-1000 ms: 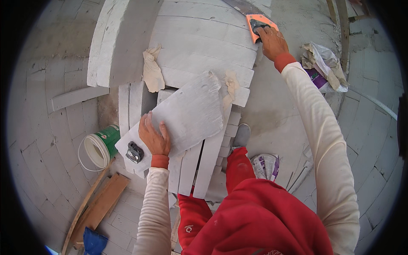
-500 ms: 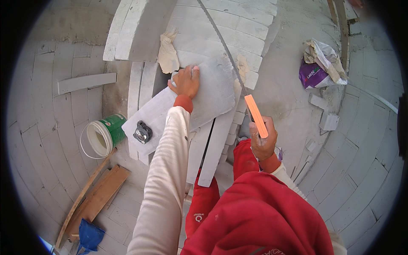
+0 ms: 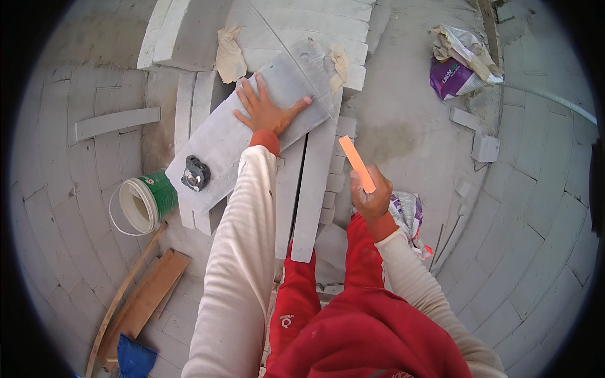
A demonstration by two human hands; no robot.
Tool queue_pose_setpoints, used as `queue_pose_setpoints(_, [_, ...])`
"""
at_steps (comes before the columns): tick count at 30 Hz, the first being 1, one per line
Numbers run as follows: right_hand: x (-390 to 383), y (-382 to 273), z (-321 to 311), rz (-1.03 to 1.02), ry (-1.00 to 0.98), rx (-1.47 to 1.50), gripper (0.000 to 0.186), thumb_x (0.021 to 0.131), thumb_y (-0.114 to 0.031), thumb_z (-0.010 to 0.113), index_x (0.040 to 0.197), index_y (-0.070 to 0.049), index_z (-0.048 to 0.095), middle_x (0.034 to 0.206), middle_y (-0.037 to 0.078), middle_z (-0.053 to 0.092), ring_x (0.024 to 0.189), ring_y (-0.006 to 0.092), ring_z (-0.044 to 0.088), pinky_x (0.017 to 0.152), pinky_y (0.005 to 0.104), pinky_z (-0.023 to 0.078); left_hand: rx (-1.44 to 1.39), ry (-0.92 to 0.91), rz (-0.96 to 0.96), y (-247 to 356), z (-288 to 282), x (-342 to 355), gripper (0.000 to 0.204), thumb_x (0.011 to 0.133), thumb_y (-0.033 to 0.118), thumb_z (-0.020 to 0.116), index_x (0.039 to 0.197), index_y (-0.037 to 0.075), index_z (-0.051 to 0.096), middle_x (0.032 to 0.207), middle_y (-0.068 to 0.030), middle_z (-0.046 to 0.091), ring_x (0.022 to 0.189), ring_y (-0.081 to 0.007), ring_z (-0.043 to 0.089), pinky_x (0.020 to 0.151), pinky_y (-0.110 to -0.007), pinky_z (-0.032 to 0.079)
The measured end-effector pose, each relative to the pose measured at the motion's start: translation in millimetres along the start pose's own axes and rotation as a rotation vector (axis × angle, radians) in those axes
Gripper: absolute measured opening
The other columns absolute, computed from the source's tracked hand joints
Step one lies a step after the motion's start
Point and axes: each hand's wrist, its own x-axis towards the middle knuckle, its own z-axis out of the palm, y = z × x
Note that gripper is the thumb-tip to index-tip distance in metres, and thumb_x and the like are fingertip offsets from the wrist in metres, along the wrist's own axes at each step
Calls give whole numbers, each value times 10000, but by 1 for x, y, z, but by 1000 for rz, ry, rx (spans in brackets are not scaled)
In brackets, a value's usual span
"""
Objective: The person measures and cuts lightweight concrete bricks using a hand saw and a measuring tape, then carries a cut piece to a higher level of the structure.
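Right hand (image 3: 373,200), near, wrapped round orange-handled saw (image 3: 357,165), which crosses far right end of grey slab (image 3: 217,143); long, straight strokes would probably suit. Left hand (image 3: 265,112), farther up, fingers splayed flat on slab, thumb just beside saw, safer pulled back. Far right: purple bag (image 3: 450,77), white lettering.

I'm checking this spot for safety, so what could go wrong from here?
The bare left hand lies flat with its thumb close to the thin blade of the orange-handled handsaw; a slip might cut it.
The flat, grey, rectangular slab under that hand lies diagonally across long, pale blocks and could shift.
The small, rounded black object rests near the slab's lower-left end and might slide off if the slab is jolted.
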Motion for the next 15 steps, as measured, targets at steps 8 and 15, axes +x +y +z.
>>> queue_pose_setpoints(8, [7, 26, -12, -14, -88, 47, 251, 942, -253, 733, 848, -56, 609, 649, 122, 588, 563, 325, 592, 533, 410, 482, 16, 2, -117, 19, -2, -3, 1552, 486, 927, 757, 1671, 183, 87, 1731, -173, 12, 1602, -347, -54, 1199, -709, 17])
queue_pose_setpoints(15, [11, 31, -14, -62, -107, 92, 314, 974, -274, 709, 824, -36, 568, 633, 112, 546, 510, 268, 531, 525, 362, 465, 91, -12, -136, 23, -2, -2, 1571, 473, 923, 766, 1672, 189, 65, 1733, -161, 12, 1603, -338, -50, 1210, -696, 31])
